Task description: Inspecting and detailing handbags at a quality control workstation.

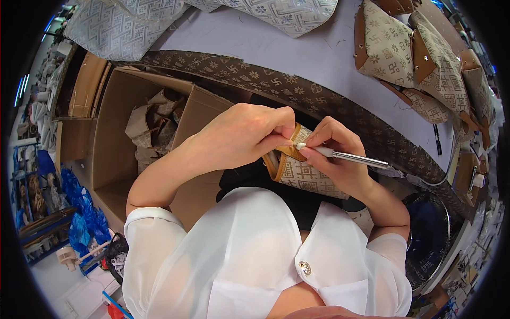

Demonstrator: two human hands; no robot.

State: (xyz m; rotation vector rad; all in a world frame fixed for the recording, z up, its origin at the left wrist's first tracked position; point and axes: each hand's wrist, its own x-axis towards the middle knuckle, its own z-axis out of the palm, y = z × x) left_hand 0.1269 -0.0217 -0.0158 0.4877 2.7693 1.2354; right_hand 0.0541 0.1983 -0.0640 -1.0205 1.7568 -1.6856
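Note:
Over my lap lies a beige patterned bag piece (pixel 311 178) with tan trim, its open edge toward my left hand. My left hand (pixel 239 133) reaches across from the left, thumb and forefinger pinched together right at the tan trim (pixel 291 152). What is between those fingertips is too small to make out. In my right hand (pixel 340 143) is a pen-shaped tool (pixel 361 158) with a silver barrel and a white front end. Its tip meets the trim beside my left fingertips, while the barrel slants off to the right.
A large open cardboard box (pixel 114 127) with several patterned pieces in it stands at my left. Ahead runs a table (pixel 207 34) with a brown patterned edge. Finished-looking beige bags (pixel 388 48) and a black pen (pixel 437 139) lie on its right. A dark round fan (pixel 427 239) stands low at right.

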